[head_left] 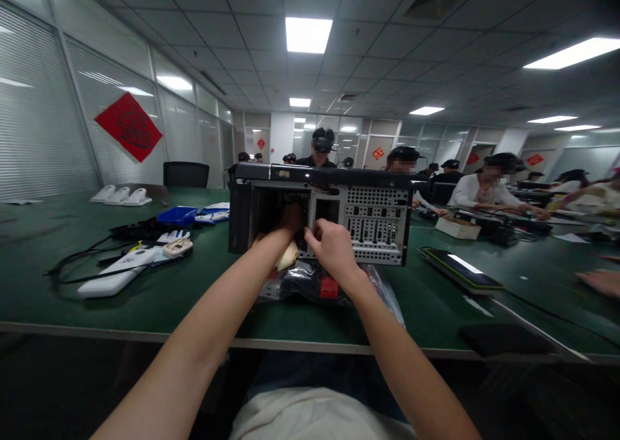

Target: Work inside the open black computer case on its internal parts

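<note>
Left hand [289, 223] reaches inside computer case [320, 212].

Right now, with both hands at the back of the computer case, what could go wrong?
1. The left hand reaches into an opening of the computer case; its metal edges might scratch the fingers.
2. The case stands above a plastic bag of parts, so it may rock or slide while the right hand works.

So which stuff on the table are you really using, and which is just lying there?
In use:
computer case, with the left hand reaching inside it
right hand at its back panel
plastic bag of parts beneath the hands

Lying about:
blue tray
white gloves
black cables
phone
white box
</note>
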Action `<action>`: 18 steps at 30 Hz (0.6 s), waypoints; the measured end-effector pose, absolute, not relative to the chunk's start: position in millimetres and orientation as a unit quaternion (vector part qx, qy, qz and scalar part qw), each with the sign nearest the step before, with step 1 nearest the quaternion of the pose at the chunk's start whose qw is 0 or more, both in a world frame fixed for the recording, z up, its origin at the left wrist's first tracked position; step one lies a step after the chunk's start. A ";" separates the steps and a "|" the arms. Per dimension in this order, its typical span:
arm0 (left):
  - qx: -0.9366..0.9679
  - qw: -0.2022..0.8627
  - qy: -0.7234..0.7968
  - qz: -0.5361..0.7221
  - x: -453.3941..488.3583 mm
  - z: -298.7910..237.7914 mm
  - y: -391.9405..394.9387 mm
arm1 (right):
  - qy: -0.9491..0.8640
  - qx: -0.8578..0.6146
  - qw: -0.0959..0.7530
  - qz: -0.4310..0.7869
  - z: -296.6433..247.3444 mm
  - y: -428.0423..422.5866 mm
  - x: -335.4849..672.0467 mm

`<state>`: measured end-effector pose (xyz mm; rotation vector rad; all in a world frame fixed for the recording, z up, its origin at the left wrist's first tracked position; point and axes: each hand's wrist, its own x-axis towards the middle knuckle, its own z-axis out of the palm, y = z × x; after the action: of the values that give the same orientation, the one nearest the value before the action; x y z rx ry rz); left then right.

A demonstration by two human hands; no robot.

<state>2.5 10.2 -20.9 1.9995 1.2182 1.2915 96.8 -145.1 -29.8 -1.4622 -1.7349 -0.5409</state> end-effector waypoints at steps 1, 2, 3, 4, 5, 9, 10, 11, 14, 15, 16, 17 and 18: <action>0.731 0.221 0.449 0.464 1.7 -19.9 9.8 | -0.683 -0.577 0.394 -0.214 -29.9 -144.9 96.8; 0.734 0.211 0.455 0.458 1.0 -18.5 9.1 | -0.682 -0.576 0.395 -0.215 -30.1 -144.7 96.8; 0.736 0.200 0.461 0.453 0.5 -16.8 8.2 | -0.682 -0.575 0.397 -0.216 -30.3 -144.6 96.8; 0.738 0.189 0.467 0.450 0.3 -15.0 7.2 | -0.682 -0.573 0.398 -0.217 -30.5 -144.3 96.8; 0.739 0.178 0.471 0.447 0.2 -13.3 6.2 | -0.682 -0.572 0.399 -0.218 -30.8 -144.1 96.8; 0.743 0.148 0.482 0.439 1.2 -9.3 1.7 | -0.682 -0.572 0.402 -0.215 -31.9 -143.1 96.7; 0.745 0.144 0.483 0.437 1.3 -9.1 0.7 | -0.682 -0.571 0.403 -0.215 -32.0 -143.2 96.6; 0.746 0.141 0.484 0.435 1.3 -9.1 0.0 | -0.682 -0.570 0.405 -0.215 -32.0 -143.4 96.5; 0.751 0.140 0.485 0.427 0.9 -9.4 -1.3 | -0.681 -0.569 0.407 -0.214 -31.2 -144.8 96.0; 0.751 0.141 0.485 0.425 0.8 -9.5 -1.3 | -0.681 -0.570 0.407 -0.212 -30.7 -145.3 95.8; 0.752 0.141 0.484 0.424 0.8 -9.5 -1.3 | -0.681 -0.571 0.406 -0.210 -30.2 -145.8 95.6; 0.753 0.142 0.483 0.424 0.9 -9.4 -1.1 | -0.681 -0.573 0.406 -0.208 -29.8 -146.2 95.5; 0.754 0.143 0.481 0.424 1.1 -9.3 -0.8 | -0.681 -0.573 0.406 -0.207 -29.4 -146.5 95.4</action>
<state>1.1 -0.8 -9.3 2.1728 1.3882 1.2230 95.4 -146.5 -29.4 -1.4464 -1.7178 -0.5213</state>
